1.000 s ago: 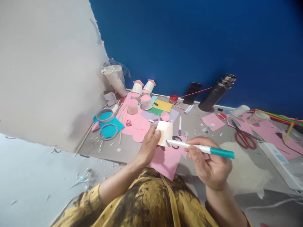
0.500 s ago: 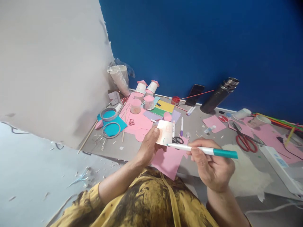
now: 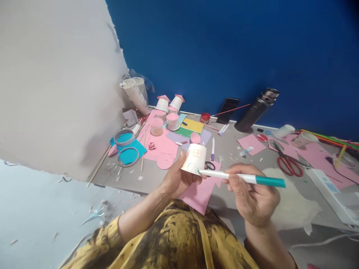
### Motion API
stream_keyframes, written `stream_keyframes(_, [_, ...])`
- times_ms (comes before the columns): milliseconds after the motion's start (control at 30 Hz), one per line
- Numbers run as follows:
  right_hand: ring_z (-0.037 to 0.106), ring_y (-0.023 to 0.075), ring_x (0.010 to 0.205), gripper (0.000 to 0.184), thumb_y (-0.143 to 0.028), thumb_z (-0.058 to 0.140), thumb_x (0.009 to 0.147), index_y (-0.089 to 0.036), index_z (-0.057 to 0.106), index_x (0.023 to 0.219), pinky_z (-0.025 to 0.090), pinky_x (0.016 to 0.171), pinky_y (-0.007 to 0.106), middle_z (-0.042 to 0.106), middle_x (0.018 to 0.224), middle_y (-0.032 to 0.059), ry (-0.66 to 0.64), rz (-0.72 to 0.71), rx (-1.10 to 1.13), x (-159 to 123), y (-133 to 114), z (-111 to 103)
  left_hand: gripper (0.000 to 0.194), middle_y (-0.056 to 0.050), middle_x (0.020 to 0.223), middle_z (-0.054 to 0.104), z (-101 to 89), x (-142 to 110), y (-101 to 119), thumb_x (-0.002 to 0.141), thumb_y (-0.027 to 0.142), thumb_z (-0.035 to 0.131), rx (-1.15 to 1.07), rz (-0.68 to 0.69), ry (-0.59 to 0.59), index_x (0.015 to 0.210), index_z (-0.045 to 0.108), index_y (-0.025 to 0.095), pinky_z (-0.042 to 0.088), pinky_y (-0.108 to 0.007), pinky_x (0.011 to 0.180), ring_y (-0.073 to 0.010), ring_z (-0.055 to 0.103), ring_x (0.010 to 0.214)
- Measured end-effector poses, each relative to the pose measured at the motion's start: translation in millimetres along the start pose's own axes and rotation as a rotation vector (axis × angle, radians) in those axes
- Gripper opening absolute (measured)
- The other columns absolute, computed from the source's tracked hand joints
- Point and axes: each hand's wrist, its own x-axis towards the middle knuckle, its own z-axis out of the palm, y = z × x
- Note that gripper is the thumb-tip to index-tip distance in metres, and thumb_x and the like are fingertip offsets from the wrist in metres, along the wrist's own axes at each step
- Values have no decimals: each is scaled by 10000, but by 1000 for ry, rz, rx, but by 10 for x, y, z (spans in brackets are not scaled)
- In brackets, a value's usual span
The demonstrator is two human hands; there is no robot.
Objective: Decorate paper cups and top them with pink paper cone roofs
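shifted since the earlier frame: left hand [image 3: 174,178], now gripping the white cup [image 3: 193,157] around its lower end, above the table [image 3: 131,180]; teal strokes have increased. right hand [image 3: 252,194] pinches the marker [image 3: 214,174], tip at the cup's side. risk: cup slipping or flexing could skew lines. no brand or lettering legible.

Paper cup [image 3: 193,157]: smooth, matt. Felt-tip pen [image 3: 249,178], right of cup: smooth plastic. Vacuum flask [image 3: 254,114], beyond cup, rightward: dark satin body, shiny metal neck. Scissors [image 3: 282,155], right of cup: metal blades, plastic handles. Pink paper sheet [image 3: 199,197], below cup: matt.
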Motion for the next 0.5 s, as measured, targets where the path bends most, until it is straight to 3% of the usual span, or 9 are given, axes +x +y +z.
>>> stream_keyframes(167, [638,116,530,100,-140,669,936,-196,730,991,507,468,225,730,781,8,24,12,-9,-13,19,-22,665,-178,887,748,22,7,-38,1005,659,457,-98,-93,16,1132,716,59,525,-284,567,-229,711,702])
stream_keyframes(500, [626,116,520,96,-136,669,934,-195,730,980,488,463,235,723,781,8,-1,26,17,-56,31,-50,635,-159,885,723,64,31,-90,1013,651,433,-210,-147,76,1106,705,85,512,-282,564,-214,681,695])
